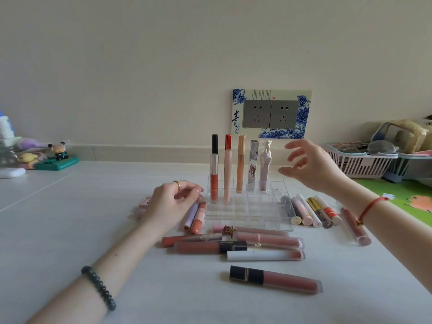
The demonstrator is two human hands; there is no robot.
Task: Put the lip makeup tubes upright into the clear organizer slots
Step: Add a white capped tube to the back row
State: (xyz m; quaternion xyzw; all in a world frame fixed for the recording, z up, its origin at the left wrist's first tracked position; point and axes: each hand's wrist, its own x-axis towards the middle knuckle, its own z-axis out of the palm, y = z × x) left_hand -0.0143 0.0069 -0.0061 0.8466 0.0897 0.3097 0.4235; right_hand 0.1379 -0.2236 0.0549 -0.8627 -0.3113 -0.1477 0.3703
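A clear organizer [268, 220] stands mid-table with several lip tubes [227, 169] upright in its back row. More tubes lie flat around it: a group in front [266, 240], one nearest me [275, 279], a row on the right [313, 212] and a pair on the left [197, 217]. My left hand [170, 204] rests on the table left of the organizer, fingers curled over the left tubes; whether it grips one is hidden. My right hand [311, 166] hovers open beside the rightmost upright tube [265, 167], holding nothing.
A wall socket plate [271, 113] sits behind the organizer. A pink basket [360, 164] with bags stands at the right, beside a green mat [402, 197]. Small figurines [56, 155] and a white case [11, 172] are at the far left.
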